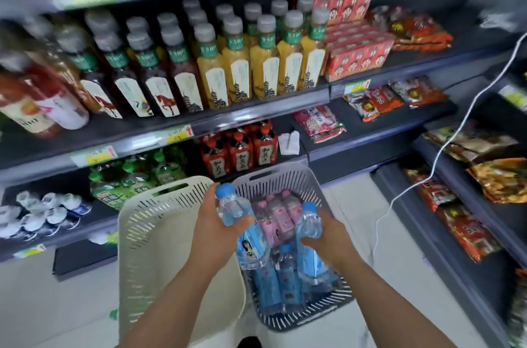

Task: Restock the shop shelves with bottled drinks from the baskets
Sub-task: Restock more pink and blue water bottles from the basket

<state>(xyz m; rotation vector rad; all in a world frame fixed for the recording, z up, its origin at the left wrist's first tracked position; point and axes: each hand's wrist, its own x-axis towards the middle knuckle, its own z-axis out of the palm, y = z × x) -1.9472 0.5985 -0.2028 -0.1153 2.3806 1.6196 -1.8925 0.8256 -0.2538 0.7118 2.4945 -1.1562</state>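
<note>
Bottle in L hand, bottle no. 2 in R hand

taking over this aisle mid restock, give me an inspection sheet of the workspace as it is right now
surface: pale tiled floor; both baskets stand on it.
job's things: grey slotted plastic basket holds blue-labelled bottles and pink-labelled bottles; cream slotted plastic basket, no bottles seen inside; dark shop shelves mostly stocked.
clutter: white folded paper on a lower shelf.
grippers: left hand grips a clear blue-capped bottle; right hand grips a second blue-capped bottle.
cables: thin white cable hangs past the right shelving.
surroundings: red and orange snack packets.
</note>
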